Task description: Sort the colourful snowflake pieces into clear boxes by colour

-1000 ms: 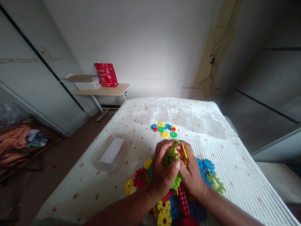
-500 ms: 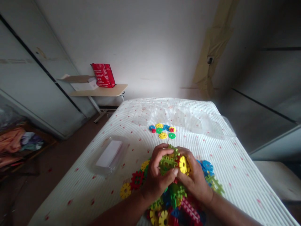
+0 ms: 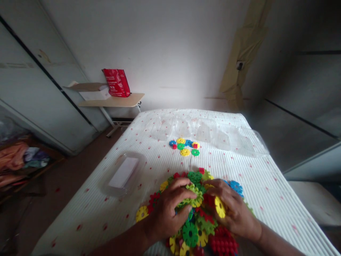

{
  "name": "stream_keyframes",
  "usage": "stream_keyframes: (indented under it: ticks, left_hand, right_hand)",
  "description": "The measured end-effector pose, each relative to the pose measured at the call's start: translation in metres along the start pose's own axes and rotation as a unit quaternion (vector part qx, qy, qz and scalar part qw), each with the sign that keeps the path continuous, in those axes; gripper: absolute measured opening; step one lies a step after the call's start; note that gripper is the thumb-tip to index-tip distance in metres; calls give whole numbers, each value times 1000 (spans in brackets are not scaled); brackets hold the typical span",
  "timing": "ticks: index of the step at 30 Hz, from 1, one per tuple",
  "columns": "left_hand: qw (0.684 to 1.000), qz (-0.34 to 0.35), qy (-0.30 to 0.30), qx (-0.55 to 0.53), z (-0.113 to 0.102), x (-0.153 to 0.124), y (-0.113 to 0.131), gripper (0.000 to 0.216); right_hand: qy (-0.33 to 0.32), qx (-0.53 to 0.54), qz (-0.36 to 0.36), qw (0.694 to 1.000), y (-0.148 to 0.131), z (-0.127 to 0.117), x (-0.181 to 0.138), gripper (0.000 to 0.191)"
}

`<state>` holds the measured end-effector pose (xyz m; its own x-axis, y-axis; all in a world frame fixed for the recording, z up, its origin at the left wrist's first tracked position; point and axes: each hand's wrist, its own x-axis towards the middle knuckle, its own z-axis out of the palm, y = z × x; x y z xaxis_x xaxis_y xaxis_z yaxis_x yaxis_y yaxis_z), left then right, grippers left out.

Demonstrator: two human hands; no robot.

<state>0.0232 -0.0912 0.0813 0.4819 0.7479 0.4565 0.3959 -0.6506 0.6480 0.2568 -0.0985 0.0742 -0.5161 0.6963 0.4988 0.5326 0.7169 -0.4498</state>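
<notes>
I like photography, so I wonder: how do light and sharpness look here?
Head view: the wall is brightest near mid-frame, dimming toward the right; head view: the clothes at the left edge look smeared; head view: the pieces keep strong colours, though their edges look slightly soft.

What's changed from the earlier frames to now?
The left hand moved left and the right hand right, parting over the pile. Yellow disc shifted right with the right hand; any release is unclear. Far disc cluster and left-side clear container stayed.

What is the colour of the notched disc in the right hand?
The notched disc is yellow; it shows in the head view.
</notes>
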Motion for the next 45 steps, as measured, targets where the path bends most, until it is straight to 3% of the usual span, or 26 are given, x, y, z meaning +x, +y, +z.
stream_keyframes:
  ticks: [11,18,24,28,31,36,45]
  left_hand:
    - [983,154,-71,70,-17,-20,-8,33]
    - [980,166,-78,73,-27,-40,-18,47]
    - [978,184,-68,71,-25,-57,-30,74]
    - [975,165,-94,114,-26,-70,-34,85]
    - [967,157,-122,161,-25,-78,-35,90]
    - [951,160,-134,227,-12,-82,-30,80]
    - [945,140,-135,263,14,-70,-15,62]
  right_hand:
    - [-30,-37,-3,999,10,-14,-17,39]
    - [-9,-94,-11,995,16,-19,-45,47]
    - [6,-128,-17,992,6,-11,-75,75]
    - [-23,-134,-8,991,-4,-8,-86,87]
    - [-49,-162,-33,985,-11,-7,-84,83]
    - [-77,-209,-82,971,-20,-6,-72,67]
    - [-52,-220,-92,970,-16,14,-70,72]
